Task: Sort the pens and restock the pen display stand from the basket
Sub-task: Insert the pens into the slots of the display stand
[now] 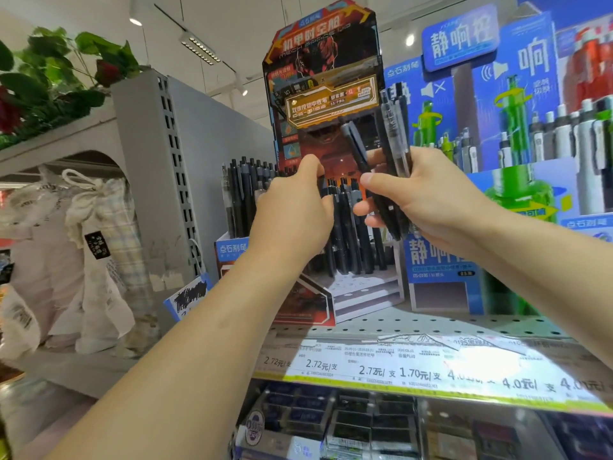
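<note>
My right hand point(421, 197) is clamped around a bundle of dark pens point(391, 161), thumb across their fronts and fingers curled behind; the pens stand up above the hand, one leaning left of the rest. My left hand point(295, 207) is just left of it, fingers curled in around the tops of the black pens in the stand point(351, 234), fingertips hidden among them, so I cannot tell which pen they pinch. The two hands are near each other but apart.

Behind both hands rises the red and black stand point(321, 61), whose header reads "MECH SPACESHIP" under Chinese characters. Left of my left hand, another box of black pens point(242, 194) stands just beside it. Right of my right hand is a blue display point(497, 94) with large Chinese lettering, green and white pens, and a label "0.5".

Below my forearms the shelf point(431, 323) is perforated, and its front edge carries a price strip point(381, 370) reading "2.72", "2.7", "1.70" and "4.0". Open shelf lies below my right hand, in front of the displays. Far left of my left arm hang cloth bags point(83, 244), with green leaves point(59, 68) above.
</note>
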Demonstrator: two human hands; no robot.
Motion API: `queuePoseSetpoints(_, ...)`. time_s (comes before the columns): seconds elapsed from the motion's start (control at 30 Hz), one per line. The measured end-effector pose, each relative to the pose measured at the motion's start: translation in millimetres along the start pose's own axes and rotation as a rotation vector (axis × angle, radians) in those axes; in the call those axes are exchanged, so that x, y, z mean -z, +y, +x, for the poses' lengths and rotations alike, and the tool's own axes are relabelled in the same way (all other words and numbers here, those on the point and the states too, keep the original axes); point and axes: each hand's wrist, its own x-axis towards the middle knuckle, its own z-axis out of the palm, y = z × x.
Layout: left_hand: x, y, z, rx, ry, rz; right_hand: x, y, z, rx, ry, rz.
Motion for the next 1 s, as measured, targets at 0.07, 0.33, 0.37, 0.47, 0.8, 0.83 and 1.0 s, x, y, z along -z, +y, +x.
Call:
queuePoseSetpoints(0.07, 6, 0, 7, -0.005, -0.046, 0.07, 0, 1, 0, -0.003, 0.003, 0.022)
queuePoseSetpoints(0.33, 2, 14, 3, -0.021, -0.063, -0.133, 1, -1, -1, 0.005, 0.001, 0.015)
queuePoseSetpoints(0.37, 1, 13, -1, -0.049, -0.05, -0.132, 1, -1, -1, 0.001, 0.003, 0.014)
queuePoseSetpoints(0.47, 0, 10, -6, -0.061, -0.099, -0.077, 1, -1, -1, -0.013, 0.008, 0.004)
queuePoseSetpoints(0.8, 26, 13, 4, 0.119, 0.089, -0.694, 1, -1, -2, -0.024, -0.045, -0.027)
queuePoseSetpoints(0.83, 25, 16, 4, 0.127, 0.058, -0.745, 1, 0, -3, -0.015, -0.08, -0.043)
queuePoseSetpoints(1.0, 20, 12, 1, 0.244, 0.203, -0.91, 3, 0, -2, 0.039, -0.027, -0.14)
